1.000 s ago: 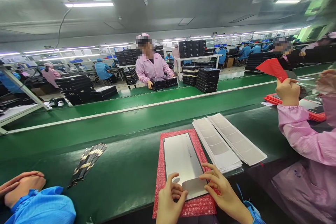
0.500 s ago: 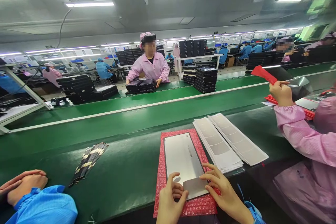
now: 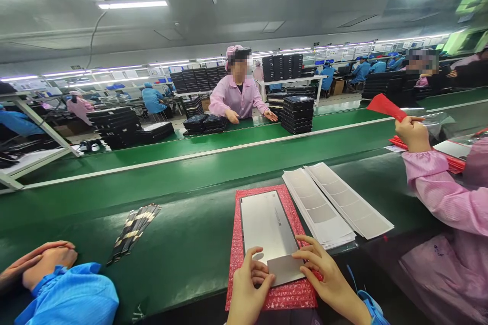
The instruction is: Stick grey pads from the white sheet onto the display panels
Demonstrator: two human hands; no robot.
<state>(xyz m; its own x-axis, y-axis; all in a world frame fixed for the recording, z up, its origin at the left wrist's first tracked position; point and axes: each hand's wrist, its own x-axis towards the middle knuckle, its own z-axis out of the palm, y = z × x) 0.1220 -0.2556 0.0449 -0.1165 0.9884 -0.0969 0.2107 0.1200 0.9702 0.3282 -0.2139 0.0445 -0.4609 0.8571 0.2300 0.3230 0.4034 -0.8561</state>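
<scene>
A flat silver panel [image 3: 263, 221] with dark edges lies on a red bubble-wrap sheet [image 3: 235, 254] at the bench's front edge. Over the panel's near end is a grey rectangular label [image 3: 285, 268]. My left hand [image 3: 252, 284] pinches the label's left edge between thumb and forefinger, the other fingers curled. At the label's right end is my right hand [image 3: 324, 274], thumb and forefinger closed on its edge, the other fingers bent. Right of the wrap lie two stacks of label sheets, a left stack [image 3: 318, 208] and a right stack [image 3: 348, 200].
Dark strips [image 3: 135, 231] lie left on the green bench [image 3: 183, 244]. Another person's clasped hands [image 3: 49, 264] rest at far left. At right, a pink-sleeved arm [image 3: 442, 177] holds a red sheet. Across the conveyor [image 3: 213, 162], a person in pink stands by black stacks [image 3: 297, 114].
My hands hold nearly the same pose on the label. The person across has let go of the black items and shifted right. The view has moved slightly.
</scene>
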